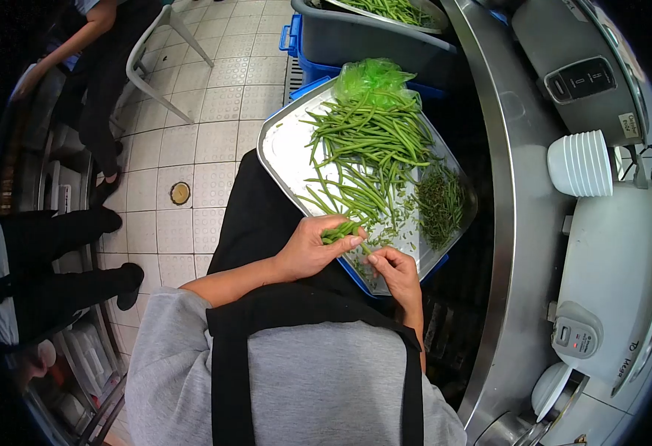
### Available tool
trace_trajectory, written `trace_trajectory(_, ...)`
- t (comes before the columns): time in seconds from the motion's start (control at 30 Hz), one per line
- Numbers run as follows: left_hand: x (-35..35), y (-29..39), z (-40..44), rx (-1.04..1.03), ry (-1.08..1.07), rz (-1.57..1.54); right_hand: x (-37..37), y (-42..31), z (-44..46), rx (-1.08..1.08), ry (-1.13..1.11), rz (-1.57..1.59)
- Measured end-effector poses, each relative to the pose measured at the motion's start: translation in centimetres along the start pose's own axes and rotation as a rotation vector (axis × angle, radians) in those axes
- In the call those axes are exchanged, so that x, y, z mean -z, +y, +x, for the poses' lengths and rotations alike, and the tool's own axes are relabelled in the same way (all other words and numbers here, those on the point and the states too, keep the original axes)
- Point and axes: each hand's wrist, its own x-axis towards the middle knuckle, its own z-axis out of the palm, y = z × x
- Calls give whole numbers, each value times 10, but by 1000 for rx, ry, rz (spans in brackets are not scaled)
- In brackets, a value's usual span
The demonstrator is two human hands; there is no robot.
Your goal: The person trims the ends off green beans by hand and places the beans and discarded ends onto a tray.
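My left hand (311, 249) is closed around a small bunch of green beans (339, 232) over the near edge of a metal tray (285, 152). Right beside it, my right hand (397, 273) pinches the tip of a bean that sticks out of the bunch. Across the tray spreads a loose pile of green beans (374, 137), with a green plastic bag (368, 78) at its far end. A dark heap of bean trimmings (441, 208) lies along the tray's right side. Small cut bits are scattered near my fingers.
Beyond the tray stands a grey tub (370, 37) with more beans on top. To the right runs a steel counter edge (501, 186) with stacked white bowls (580, 163) and appliances behind it. On the left are a chair (166, 59) and two other people.
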Motion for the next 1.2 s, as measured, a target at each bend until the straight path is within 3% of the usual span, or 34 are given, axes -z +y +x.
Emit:
trace_trajectory(0.13, 0, 0, 2, 8, 68, -25, 6, -2, 0, -44, 54, -5)
trace_trajectory(0.33, 2, -2, 3, 0, 70, -18, -3, -1, 1, 93, 111, 61)
trace_trajectory(0.43, 1, 3, 4, -335, -41, 280, 1, 12, 9, 72, 177, 187)
trace_trajectory(0.53, -6, 1, 1, -424, -168, 280, -3, 12, 24, 128, 350, 32)
trace_trajectory(0.57, -5, -1, 3, -460, -147, 293, -6, 9, 33, 270, 444, -195)
trace_trajectory(0.67, 0, 10, 3, -436, -59, 302, -9, -8, 54, 316, 489, -171)
trace_trajectory(0.7, 1, 11, -1, -453, -54, 365, -2, -10, 62, 247, 477, -37)
trace_trajectory(0.8, 1, 13, -7, -559, -31, 340, 10, -15, 88, 257, 541, -92)
trace_trajectory(0.93, 9, 5, -10, -108, 118, 207, -8, -23, 104, 508, 639, -1076)
trace_trajectory(0.97, 9, 3, -7, -32, 175, 172, -7, -20, 108, 332, 566, -1103)
trace_trajectory(1.0, 9, 3, -5, 44, 235, 138, -5, -15, 110, 342, 563, -1113)
trace_trajectory(1.07, 8, 5, 1, -23, 258, 187, -2, -7, 113, 368, 549, -1132)
trace_trajectory(1.13, 12, -5, 4, 9, 234, 250, -6, -17, 99, 504, 523, -1128)
trace_trajectory(1.2, 14, -13, 13, -167, 229, 463, -8, -28, 79, 636, 457, -1146)
